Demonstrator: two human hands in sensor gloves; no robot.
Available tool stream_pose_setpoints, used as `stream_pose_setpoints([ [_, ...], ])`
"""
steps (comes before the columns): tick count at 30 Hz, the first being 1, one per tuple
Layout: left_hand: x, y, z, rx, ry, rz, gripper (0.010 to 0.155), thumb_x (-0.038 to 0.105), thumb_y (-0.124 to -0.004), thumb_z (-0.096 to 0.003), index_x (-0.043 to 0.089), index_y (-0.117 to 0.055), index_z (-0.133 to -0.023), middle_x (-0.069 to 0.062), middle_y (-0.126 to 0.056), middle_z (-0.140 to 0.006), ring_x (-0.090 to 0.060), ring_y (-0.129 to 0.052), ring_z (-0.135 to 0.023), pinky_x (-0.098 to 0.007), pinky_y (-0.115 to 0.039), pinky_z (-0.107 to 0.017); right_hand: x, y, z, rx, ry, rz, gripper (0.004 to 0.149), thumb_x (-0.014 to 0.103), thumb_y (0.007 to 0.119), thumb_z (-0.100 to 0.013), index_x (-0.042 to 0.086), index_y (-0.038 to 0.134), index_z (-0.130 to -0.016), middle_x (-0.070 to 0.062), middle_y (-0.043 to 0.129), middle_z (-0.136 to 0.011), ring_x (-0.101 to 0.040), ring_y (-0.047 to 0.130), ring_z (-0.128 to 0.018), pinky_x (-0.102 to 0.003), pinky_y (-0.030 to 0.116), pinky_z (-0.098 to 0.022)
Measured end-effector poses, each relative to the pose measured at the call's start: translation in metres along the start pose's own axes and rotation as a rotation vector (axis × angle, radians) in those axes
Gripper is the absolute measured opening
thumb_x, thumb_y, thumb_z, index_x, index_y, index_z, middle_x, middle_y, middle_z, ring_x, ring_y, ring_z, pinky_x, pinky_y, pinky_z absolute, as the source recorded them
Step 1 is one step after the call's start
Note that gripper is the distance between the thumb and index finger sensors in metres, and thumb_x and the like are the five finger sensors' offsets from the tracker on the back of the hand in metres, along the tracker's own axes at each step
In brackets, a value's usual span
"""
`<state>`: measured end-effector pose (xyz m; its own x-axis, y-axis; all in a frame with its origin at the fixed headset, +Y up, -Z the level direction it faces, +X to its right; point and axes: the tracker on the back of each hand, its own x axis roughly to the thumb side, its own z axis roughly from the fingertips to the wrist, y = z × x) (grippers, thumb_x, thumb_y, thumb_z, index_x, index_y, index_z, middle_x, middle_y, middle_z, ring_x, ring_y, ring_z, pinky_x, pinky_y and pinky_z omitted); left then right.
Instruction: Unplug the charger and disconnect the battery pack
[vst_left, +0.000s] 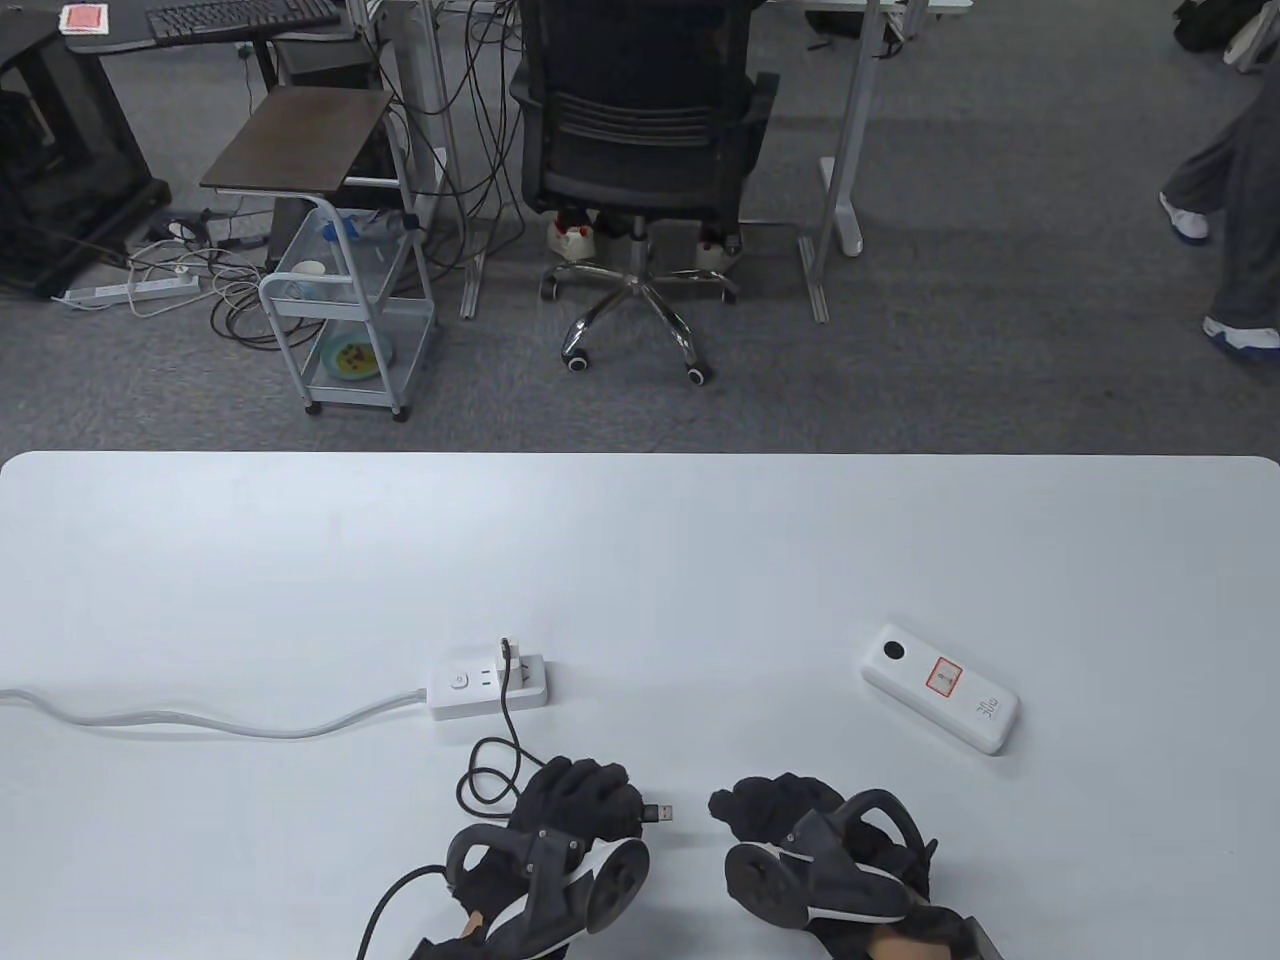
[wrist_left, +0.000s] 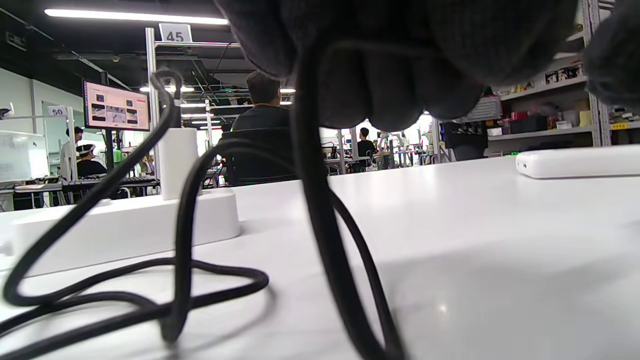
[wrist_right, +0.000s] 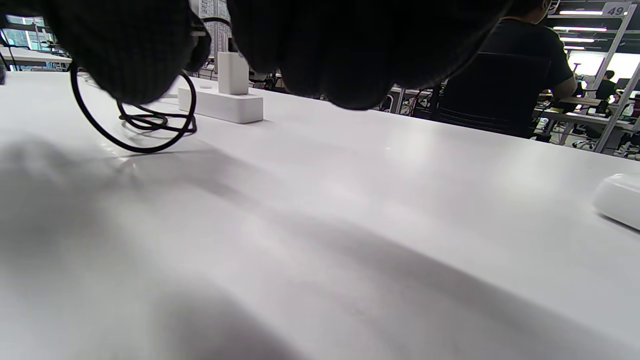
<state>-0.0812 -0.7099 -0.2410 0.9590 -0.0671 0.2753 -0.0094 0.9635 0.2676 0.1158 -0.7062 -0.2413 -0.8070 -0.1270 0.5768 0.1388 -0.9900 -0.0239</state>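
Observation:
A white charger (vst_left: 522, 666) stands plugged in a white power strip (vst_left: 490, 688) at the table's middle; both show in the left wrist view (wrist_left: 177, 162) and the right wrist view (wrist_right: 233, 73). A black cable (vst_left: 490, 770) runs from the charger in loops to my left hand (vst_left: 580, 800). My left hand grips the cable near its free plug (vst_left: 662, 813), which sticks out to the right. The white battery pack (vst_left: 940, 687) lies apart at the right, with nothing plugged in. My right hand (vst_left: 775, 805) is curled on the table, empty, just right of the plug.
The power strip's white cord (vst_left: 200, 722) runs left off the table. An office chair (vst_left: 640, 150) and a small cart (vst_left: 345, 330) stand on the floor beyond the far edge.

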Motion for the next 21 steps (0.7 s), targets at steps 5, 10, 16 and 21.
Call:
stream_pose_setpoints([
  [5,0.009,0.006,-0.025,0.028,0.025,-0.019,0.037,0.056,-0.084,-0.0416,0.047,-0.092,-0.077,0.025,-0.097,-0.091,-0.004,-0.103,-0.09,-0.027,-0.078,-0.079,-0.004,-0.003,0.006,-0.011,-0.009,-0.019,0.07,0.055,0.072,-0.039,0.026,0.056,-0.1,-0.005,0.069,-0.103,-0.029,0.081,-0.084,-0.051,0.07,-0.066],
  [10,0.037,0.01,-0.072,0.011,0.014,-0.029,0.037,0.055,-0.084,-0.0417,0.047,-0.092,-0.077,0.025,-0.097,-0.091,-0.004,-0.103,-0.091,-0.028,-0.077,-0.079,-0.007,-0.005,0.014,-0.001,-0.01,-0.013,0.069,0.055,0.073,-0.039,0.026,0.057,-0.1,-0.005,0.07,-0.103,-0.029,0.082,-0.084,-0.051,0.07,-0.066],
  [16,0.063,-0.002,-0.129,-0.026,0.036,0.016,0.037,0.055,-0.084,-0.0417,0.047,-0.092,-0.077,0.025,-0.097,-0.091,-0.004,-0.102,-0.091,-0.027,-0.077,-0.08,-0.007,0.008,0.017,0.065,-0.039,0.013,0.069,0.055,0.072,-0.039,0.026,0.058,-0.1,-0.005,0.071,-0.103,-0.029,0.082,-0.083,-0.051,0.07,-0.066],
  [21,0.082,-0.021,-0.166,-0.053,0.03,-0.005,0.037,0.056,-0.084,-0.0419,0.047,-0.092,-0.077,0.026,-0.096,-0.092,-0.003,-0.102,-0.092,-0.027,-0.076,-0.081,-0.005,0.01,0.016,0.088,-0.054,0.029,0.068,0.055,0.072,-0.039,0.026,0.058,-0.099,-0.005,0.071,-0.102,-0.028,0.083,-0.083,-0.05,0.07,-0.066],
])
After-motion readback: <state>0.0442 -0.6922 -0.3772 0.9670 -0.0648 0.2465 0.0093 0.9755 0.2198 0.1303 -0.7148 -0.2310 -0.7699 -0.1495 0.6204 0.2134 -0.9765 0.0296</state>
